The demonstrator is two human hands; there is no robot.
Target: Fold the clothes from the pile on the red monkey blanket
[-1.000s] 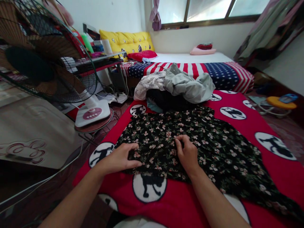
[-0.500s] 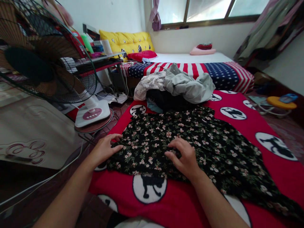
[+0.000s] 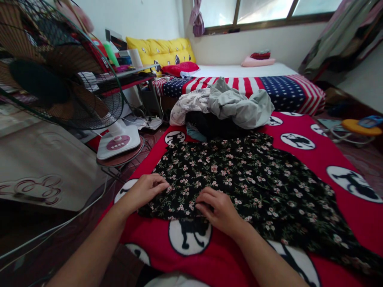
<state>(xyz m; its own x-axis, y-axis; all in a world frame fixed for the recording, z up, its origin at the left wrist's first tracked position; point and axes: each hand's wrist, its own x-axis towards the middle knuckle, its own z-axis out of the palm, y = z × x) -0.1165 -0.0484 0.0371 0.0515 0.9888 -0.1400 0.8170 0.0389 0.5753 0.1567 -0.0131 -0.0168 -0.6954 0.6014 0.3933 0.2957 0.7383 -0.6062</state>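
Observation:
A black garment with small pink flowers and green leaves lies spread over a red blanket with cat pictures. On the garment's left part, my left hand is closed, thumb and forefinger pinched together at the cloth. My right hand rests lower on the same garment, near its front edge, with bent fingers and a small gap between thumb and forefinger. Behind the garment is a heap of clothes: a grey-green cloth, a white patterned cloth and a dark cloth.
To my left a fan stands on a round stool, close to the blanket's edge. Behind the heap is a bed with a stars-and-stripes cover. An orange stool stands at right, below hanging clothes.
My left hand has moved right, from the garment's left edge onto it, its thumb and finger closing together. My right hand has shifted left and nearer to me. The garment lies nearly the same.

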